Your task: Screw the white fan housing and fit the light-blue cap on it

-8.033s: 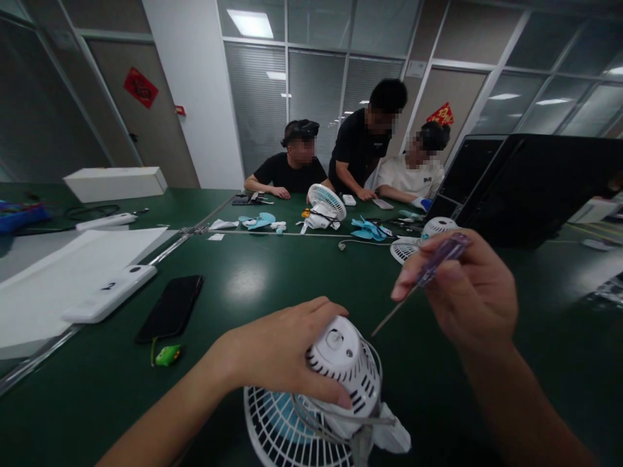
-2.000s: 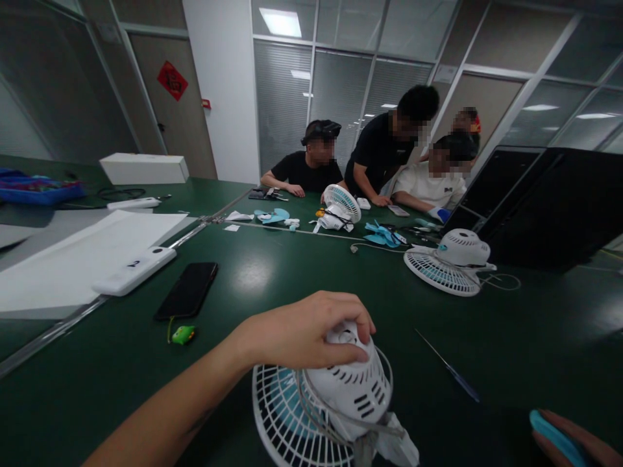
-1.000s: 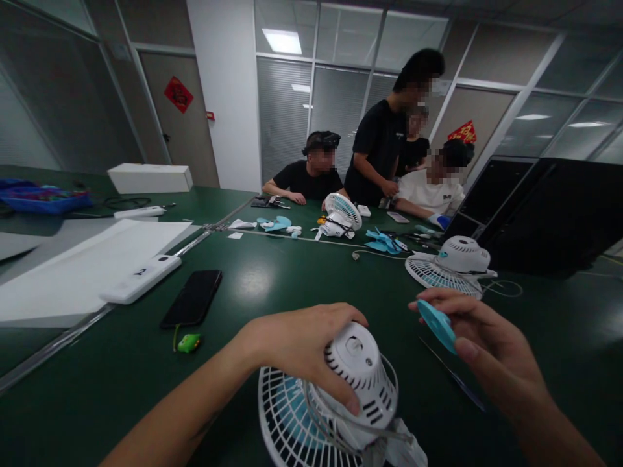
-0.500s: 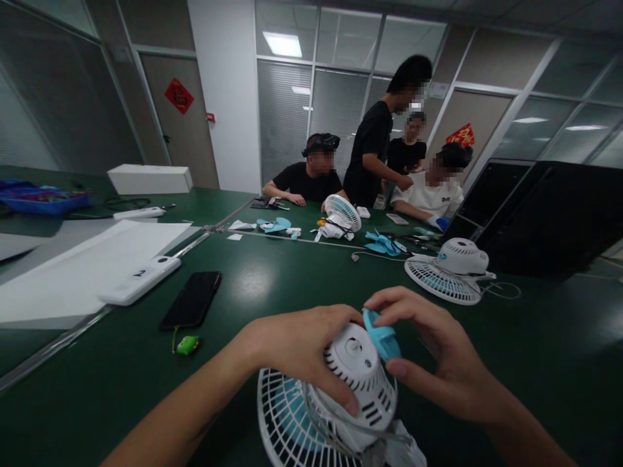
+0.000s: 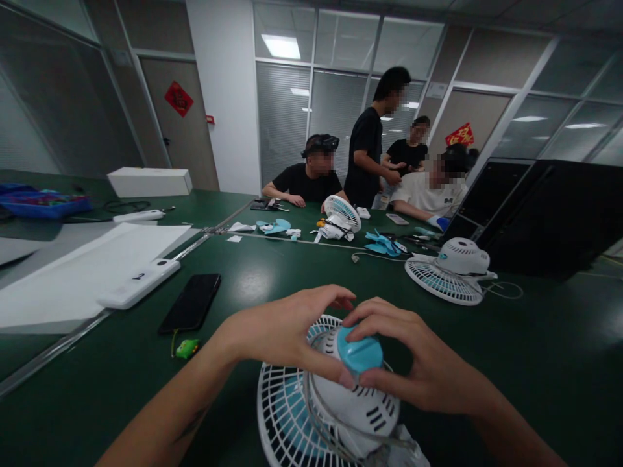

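Blue ridged knob in my right fingertips, over the fan's motor housing

My right hand (image 5: pixel 413 357) pinches the blue ridged knob (image 5: pixel 363 353) at its rim, thumb on the near edge and fingertips on the far side. The knob sits over the top end of the white motor housing (image 5: pixel 357 412); whether it is flush I cannot tell. My left hand (image 5: pixel 287 337) is spread in a wide curve, thumb at the housing just below the knob, fingers arched apart from it. Beneath, the white fan grille (image 5: pixel 280 405) lies face-down — its near edge runs out of my view.

Green tabletop (image 5: pixel 253 285) stretches beyond my hands. To the left lie a black phone (image 5: pixel 191 303) and a green charm (image 5: pixel 186 349), then a metal seam strip (image 5: pixel 92 324). Ahead and right, a second fan (image 5: pixel 462 256) stands well apart, near the large black panel (image 5: pixel 545 220). Co-workers (image 5: pixel 365 155) gather at the far edge.
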### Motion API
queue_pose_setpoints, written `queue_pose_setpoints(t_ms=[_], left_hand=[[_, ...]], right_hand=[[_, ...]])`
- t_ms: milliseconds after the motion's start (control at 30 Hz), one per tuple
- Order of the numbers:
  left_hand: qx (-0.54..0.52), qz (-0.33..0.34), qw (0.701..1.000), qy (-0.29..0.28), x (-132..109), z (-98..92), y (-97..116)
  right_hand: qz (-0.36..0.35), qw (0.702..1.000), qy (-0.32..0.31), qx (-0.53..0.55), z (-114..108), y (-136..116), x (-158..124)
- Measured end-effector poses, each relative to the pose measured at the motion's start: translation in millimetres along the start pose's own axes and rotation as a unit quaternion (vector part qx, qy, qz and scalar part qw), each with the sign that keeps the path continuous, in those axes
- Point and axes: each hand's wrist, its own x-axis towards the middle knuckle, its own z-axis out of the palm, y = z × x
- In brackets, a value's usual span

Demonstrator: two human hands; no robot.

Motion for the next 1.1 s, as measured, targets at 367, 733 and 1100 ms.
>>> queue_pose_setpoints(t_ms=[367,733,1100], left_hand=[[0.101,0.047,0.99,0.09,11.7,20.5,9.9],[0.136,-0.018,0.987,0.08,4.9,19.4,17.9],[0.16,-0.031,0.984,0.076,3.7,29.1,24.0]], right_hand=[[0.039,0.995,0.019,0.089,1.2,11.6,0.3],[-0.037,0.99,0.106,0.079,14.4,18.7,-5.5],[-0.061,0.977,0.201,0.018,34.0,18.6,-8.3]])
